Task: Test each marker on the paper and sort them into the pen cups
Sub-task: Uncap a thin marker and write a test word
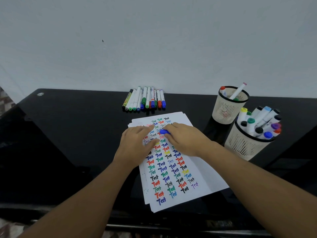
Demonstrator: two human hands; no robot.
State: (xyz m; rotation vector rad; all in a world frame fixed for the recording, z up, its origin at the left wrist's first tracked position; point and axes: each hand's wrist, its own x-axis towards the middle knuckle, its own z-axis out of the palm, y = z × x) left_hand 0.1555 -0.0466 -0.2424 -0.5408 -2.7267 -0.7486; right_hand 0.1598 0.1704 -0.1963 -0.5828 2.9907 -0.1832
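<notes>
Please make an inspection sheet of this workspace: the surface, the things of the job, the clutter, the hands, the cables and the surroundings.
Surface: black glossy desk, set against the wall.
Job's things: stack of paper covered with coloured "Test" words; row of markers lying at the wall; far pen cup with a few markers; near pen cup packed with many markers; blue marker cap showing at the right hand's fingers.
Clutter: nothing seen.
Hands: left hand rests flat on the paper; right hand holds the blue-capped marker over the paper.
Cables: nothing seen.
Surroundings: plain pale wall with one small dark speck.
</notes>
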